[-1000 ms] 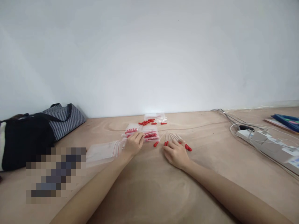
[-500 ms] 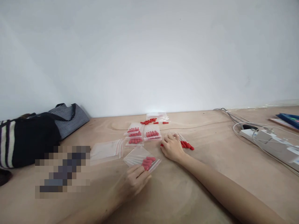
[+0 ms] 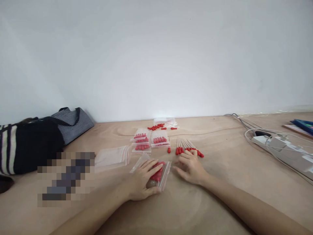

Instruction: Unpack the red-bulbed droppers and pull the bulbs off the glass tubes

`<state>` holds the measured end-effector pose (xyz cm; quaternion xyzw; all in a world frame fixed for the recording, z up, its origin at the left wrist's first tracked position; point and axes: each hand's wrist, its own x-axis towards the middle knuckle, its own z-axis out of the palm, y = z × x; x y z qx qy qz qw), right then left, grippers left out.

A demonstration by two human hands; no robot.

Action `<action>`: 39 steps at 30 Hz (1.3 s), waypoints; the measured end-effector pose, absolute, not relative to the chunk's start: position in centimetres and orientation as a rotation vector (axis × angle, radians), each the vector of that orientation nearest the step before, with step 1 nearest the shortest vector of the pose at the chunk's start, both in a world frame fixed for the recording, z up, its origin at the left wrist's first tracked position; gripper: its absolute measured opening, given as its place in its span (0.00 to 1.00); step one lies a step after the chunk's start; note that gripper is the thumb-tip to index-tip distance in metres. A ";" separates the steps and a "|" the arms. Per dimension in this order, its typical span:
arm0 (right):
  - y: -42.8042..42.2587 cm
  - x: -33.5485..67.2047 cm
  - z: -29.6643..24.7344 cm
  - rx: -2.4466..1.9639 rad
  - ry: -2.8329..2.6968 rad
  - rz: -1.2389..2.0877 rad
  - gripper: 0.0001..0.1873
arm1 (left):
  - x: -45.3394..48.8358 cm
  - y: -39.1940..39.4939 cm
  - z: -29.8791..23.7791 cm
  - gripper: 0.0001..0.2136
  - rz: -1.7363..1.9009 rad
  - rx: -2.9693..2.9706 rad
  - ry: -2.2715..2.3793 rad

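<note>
"So, what's changed?"

"The left hand (image 3: 142, 182) pinched the bag (image 3: 165, 175) before; now it lies open over it, fingers spread, nearer the person than the other filled bags (image 3: 142, 143)"

"And the right hand (image 3: 192, 167)?"

"Slid nearer, loosely open, gripping nothing I can see, so most of the fanned sticks (image 3: 180, 150) show their red ends, ready to reach"

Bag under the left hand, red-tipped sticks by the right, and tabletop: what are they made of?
Bag: probably clear plastic film, glossy; see-through with highlights. Sticks: smooth red heads, perhaps plastic or rubber; pale shafts too thin to tell. Tabletop: wood or wood-look, satin; grain shows.
</note>
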<state>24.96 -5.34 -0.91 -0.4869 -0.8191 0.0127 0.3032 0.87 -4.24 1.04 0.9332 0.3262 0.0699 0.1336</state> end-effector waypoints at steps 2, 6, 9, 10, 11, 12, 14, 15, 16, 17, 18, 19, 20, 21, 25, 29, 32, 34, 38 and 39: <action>-6.3 25.1 -1.0 -1.249 -2.227 0.129 0.10 | 2.1 -5.1 0.3 0.33 0.304 2.684 1.085; -6.8 25.2 -1.1 -1.261 -2.246 0.224 0.09 | 3.8 -5.8 -0.3 0.33 0.460 2.649 1.180; -6.6 25.1 -1.2 -1.272 -2.210 0.277 0.08 | 4.4 -5.4 -0.1 0.34 0.477 2.640 1.181; -6.6 25.0 -1.1 -1.273 -2.197 0.291 0.08 | 4.5 -5.2 0.0 0.35 0.475 2.640 1.183; -6.6 24.9 -1.1 -1.270 -2.188 0.308 0.08 | 4.6 -5.0 0.1 0.35 0.470 2.641 1.185; -6.6 24.8 -1.1 -1.263 -2.186 0.327 0.08 | 4.6 -4.9 0.1 0.36 0.466 2.640 1.185; -6.7 24.7 -1.0 -1.239 -2.196 0.368 0.08 | 4.7 -4.8 0.0 0.35 0.471 2.639 1.183; -6.8 24.6 -1.0 -1.224 -2.207 0.387 0.09 | 4.7 -4.8 -0.1 0.35 0.477 2.638 1.183; -6.9 24.6 -1.0 -1.210 -2.219 0.400 0.09 | 4.8 -4.8 -0.2 0.35 0.482 2.636 1.185; -6.9 24.6 -1.1 -1.204 -2.225 0.403 0.09 | 4.8 -4.8 -0.2 0.35 0.484 2.634 1.190; -7.0 24.7 -1.1 -1.212 -2.220 0.394 0.09 | 4.7 -4.8 -0.2 0.35 0.484 2.634 1.195; -7.0 24.7 -1.2 -1.235 -2.208 0.379 0.09 | 4.7 -4.7 -0.1 0.35 0.487 2.636 1.194; -6.9 24.8 -1.3 -1.272 -2.185 0.362 0.09 | 4.8 -4.5 0.0 0.33 0.493 2.644 1.177; -6.8 24.9 -1.4 -1.319 -2.153 0.348 0.10 | 4.8 -4.2 0.2 0.30 0.502 2.661 1.137; -6.5 25.1 -1.7 -1.450 -2.066 0.377 0.09 | 5.7 -2.4 1.2 0.18 0.504 2.718 0.923; -6.6 24.9 -1.6 -1.431 -2.084 0.465 0.07 | 6.8 -0.4 1.3 0.19 0.453 2.556 0.960; -6.8 24.8 -1.4 -1.390 -2.100 0.546 0.08 | 7.2 0.5 0.5 0.16 0.453 2.413 0.959; -6.9 24.7 -1.3 -1.372 -2.095 0.614 0.09 | 7.3 0.8 -0.1 0.12 0.494 2.296 0.945; -7.2 24.2 -1.1 -1.375 -2.089 0.633 0.14 | 7.3 1.0 -0.9 0.08 0.663 2.104 0.979; -7.3 24.0 -1.1 -1.397 -2.075 0.615 0.14 | 7.3 1.0 -0.9 0.07 0.695 2.074 0.981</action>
